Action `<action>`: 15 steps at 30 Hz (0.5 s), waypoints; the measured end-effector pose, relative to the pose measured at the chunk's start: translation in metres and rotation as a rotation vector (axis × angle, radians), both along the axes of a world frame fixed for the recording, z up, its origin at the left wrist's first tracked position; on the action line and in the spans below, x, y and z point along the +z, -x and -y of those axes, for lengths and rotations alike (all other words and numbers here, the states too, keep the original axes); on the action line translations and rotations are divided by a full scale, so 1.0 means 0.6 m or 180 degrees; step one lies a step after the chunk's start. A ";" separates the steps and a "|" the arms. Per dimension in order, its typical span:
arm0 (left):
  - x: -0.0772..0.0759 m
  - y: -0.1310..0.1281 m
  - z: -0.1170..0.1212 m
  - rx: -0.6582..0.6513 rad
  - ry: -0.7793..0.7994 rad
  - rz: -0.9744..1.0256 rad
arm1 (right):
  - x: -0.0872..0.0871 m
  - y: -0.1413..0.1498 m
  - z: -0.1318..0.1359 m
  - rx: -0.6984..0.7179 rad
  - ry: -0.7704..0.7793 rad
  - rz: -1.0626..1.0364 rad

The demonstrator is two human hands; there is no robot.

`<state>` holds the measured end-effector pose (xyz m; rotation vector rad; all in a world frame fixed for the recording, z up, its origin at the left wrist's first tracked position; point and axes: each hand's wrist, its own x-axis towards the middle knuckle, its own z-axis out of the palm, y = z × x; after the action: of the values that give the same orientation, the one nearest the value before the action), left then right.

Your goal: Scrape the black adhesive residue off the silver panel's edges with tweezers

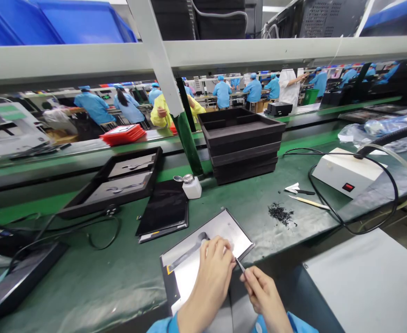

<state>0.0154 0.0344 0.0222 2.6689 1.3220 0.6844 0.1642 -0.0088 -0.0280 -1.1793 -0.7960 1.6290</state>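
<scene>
The right hand pinches a tool slanting up-left to the panel, over which the nearer left hand lies, its grip unclear.

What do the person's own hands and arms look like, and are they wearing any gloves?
The five-fingered left hand and five-fingered right hand are both bare: no gloves, and no rings or watch that I can see. The light-blue cloth left sleeve and matching right sleeve peek in at the bottom edge.
</scene>
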 end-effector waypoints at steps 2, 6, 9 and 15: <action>-0.004 -0.007 0.002 -0.0082 -0.0222 -0.0122 | -0.003 0.001 0.002 -0.0052 -0.0083 0.0081; 0.006 -0.018 -0.023 -0.0502 -0.0142 -0.0220 | 0.002 -0.007 0.007 -0.0164 -0.0543 0.0599; 0.023 -0.019 -0.056 -0.0791 0.0102 -0.0227 | 0.010 -0.016 0.007 0.0000 -0.0676 0.0749; 0.032 -0.004 -0.066 -0.0506 0.0352 -0.0062 | -0.009 -0.012 0.002 -0.0007 -0.0360 0.0258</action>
<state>0.0177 0.0742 0.0412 2.6614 1.1018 0.5512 0.1716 -0.0097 -0.0332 -1.1712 -0.9259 1.5218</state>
